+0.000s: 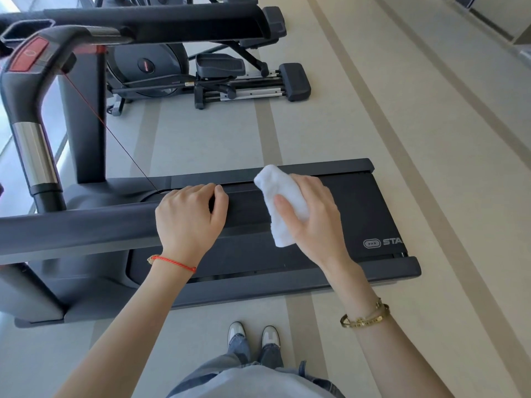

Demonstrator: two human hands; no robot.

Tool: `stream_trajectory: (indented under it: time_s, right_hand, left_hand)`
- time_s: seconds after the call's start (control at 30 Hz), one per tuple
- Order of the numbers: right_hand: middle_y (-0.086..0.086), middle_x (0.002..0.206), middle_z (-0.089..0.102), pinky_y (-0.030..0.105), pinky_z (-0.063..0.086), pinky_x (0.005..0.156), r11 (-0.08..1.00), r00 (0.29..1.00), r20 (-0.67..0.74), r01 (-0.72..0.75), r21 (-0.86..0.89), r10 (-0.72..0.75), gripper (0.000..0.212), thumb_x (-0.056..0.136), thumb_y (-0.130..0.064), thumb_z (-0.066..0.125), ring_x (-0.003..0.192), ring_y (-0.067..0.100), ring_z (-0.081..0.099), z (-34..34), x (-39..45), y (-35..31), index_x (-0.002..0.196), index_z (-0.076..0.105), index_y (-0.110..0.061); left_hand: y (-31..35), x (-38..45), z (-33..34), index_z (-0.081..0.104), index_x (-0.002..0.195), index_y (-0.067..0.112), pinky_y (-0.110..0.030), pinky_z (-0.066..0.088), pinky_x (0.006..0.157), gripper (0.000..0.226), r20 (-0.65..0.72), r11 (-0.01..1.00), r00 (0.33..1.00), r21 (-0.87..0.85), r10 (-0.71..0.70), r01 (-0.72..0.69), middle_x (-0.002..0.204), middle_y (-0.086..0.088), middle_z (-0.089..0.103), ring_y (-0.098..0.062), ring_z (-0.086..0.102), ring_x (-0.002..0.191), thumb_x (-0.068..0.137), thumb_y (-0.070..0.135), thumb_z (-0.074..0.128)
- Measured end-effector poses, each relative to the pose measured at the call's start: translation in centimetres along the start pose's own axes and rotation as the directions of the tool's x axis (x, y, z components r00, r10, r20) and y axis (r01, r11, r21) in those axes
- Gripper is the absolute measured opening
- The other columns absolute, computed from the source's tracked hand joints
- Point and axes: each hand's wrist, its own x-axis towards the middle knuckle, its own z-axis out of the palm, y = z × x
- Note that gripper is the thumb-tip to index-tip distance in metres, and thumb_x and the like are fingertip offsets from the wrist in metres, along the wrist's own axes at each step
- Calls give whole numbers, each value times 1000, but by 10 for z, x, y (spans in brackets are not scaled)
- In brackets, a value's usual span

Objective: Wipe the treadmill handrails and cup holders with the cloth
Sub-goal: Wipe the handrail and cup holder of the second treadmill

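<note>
We stand beside the treadmill (pixel 359 214), both arms out over its near handrail (pixel 86 225), a dark bar running in from the left edge of view. Our left hand (pixel 189 218) sits on top of that handrail, fingers curled over its far side and gripping it; a red cord bracelet (pixel 172 262) is on that wrist. Just right of the left hand, our right hand (pixel 310 216) holds the white cloth (pixel 283 205) bunched up, thumb across the front, fingers wrapped behind. The cloth sits at the handrail's right end, but whether it touches the rail or hangs just past it we can't tell. Gold bangles (pixel 365 314) ring the right forearm.

Left of the handrail, the console arm (pixel 31 90) rises w/ a red stop panel (pixel 28 54) and a thin red safety cord (pixel 115 136) slanting down toward the deck. At the top-left corner an open dark tray recess (pixel 26 28) shows (prob. a cup holder; contents can't be made out). Beyond the treadmill stands an elliptical machine (pixel 224 73). Below the handrail, our shoes (pixel 253 334) rest on the pale striped floor (pixel 402 124).
</note>
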Motion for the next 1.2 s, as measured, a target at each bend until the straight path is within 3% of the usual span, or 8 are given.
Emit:
stream_trajectory:
  time_s: [0.1, 0.23, 0.43, 0.57, 0.73, 0.87, 1.03, 1.2]
  right_hand:
    - [-11, 90, 62, 31, 47, 74, 992, 993, 117, 14, -124, 0, 32, 91, -54, 53, 84, 10, 55, -2, 22, -9, 96, 62, -24]
    - [2, 69, 63, 40, 49, 65, 978, 934, 290, -193, -81, 209, 52, 87, -64, 54, 71, 22, 60, -6, 50, -5, 78, 60, -13]
    - [-9, 75, 64, 32, 47, 68, 904, 923, 183, -373, 208, 339, 35, 84, -60, 53, 77, 13, 62, -5, 29, 10, 84, 65, -27]
    - [-15, 93, 64, 26, 49, 75, 912, 952, 77, -305, 274, 295, 21, 92, -53, 52, 90, 7, 62, -1, 8, 9, 102, 60, -37]
    - [-14, 112, 59, 30, 45, 88, 995, 996, 27, -90, 35, 89, 33, 93, -50, 52, 104, 10, 53, 0, 1, -1, 119, 57, -29]
    - [-8, 90, 61, 34, 44, 73, 975, 983, 181, 56, -216, -17, 35, 91, -56, 51, 84, 18, 56, -1, 27, -17, 99, 62, -24]
    - [-9, 60, 55, 29, 33, 54, 961, 875, 420, -156, -231, 242, 52, 84, -71, 49, 66, 15, 56, -5, 63, -19, 63, 51, -24]
    - [-8, 65, 56, 28, 34, 53, 961, 955, 250, -93, -260, 160, 43, 88, -64, 48, 66, 16, 55, 1, 47, -15, 69, 49, -25]
  left_hand:
    - [0, 0, 1, 36, 50, 15, -19, 8, 50, 45, -12, 1000, 1000, 0, 3, -3, 44, 3, 30, -21, 27, 42, 93, 20, 46]
    - [0, 0, 1, 36, 49, 15, -17, 9, 50, 45, -22, 1000, 1000, -3, 9, -9, 44, 4, 29, -21, 29, 42, 93, 20, 46]
    - [-1, -1, 2, 35, 50, 15, -17, 10, 50, 45, -45, 1000, 999, -11, 16, -16, 44, 4, 28, -19, 26, 42, 93, 20, 43]
    - [-1, -1, 2, 34, 50, 16, -17, 9, 50, 45, -46, 1000, 999, -7, 21, -21, 43, 4, 28, -19, 25, 42, 94, 20, 43]
    - [0, -1, 3, 31, 50, 17, -17, 8, 51, 45, -58, 1000, 998, -6, 24, -24, 44, 5, 27, -18, 24, 42, 93, 19, 45]
    - [0, 0, 4, 32, 50, 17, -17, 8, 51, 44, -58, 1000, 998, -9, 18, -18, 44, 4, 28, -20, 25, 43, 92, 18, 46]
    - [0, 0, 3, 33, 51, 17, -21, 8, 49, 43, -67, 1000, 998, 3, 16, -16, 44, 4, 29, -21, 25, 43, 92, 18, 46]
    - [0, 0, 2, 31, 53, 18, -27, 13, 53, 42, -90, 1000, 996, 4, 27, -26, 46, 5, 28, -20, 24, 45, 92, 19, 45]
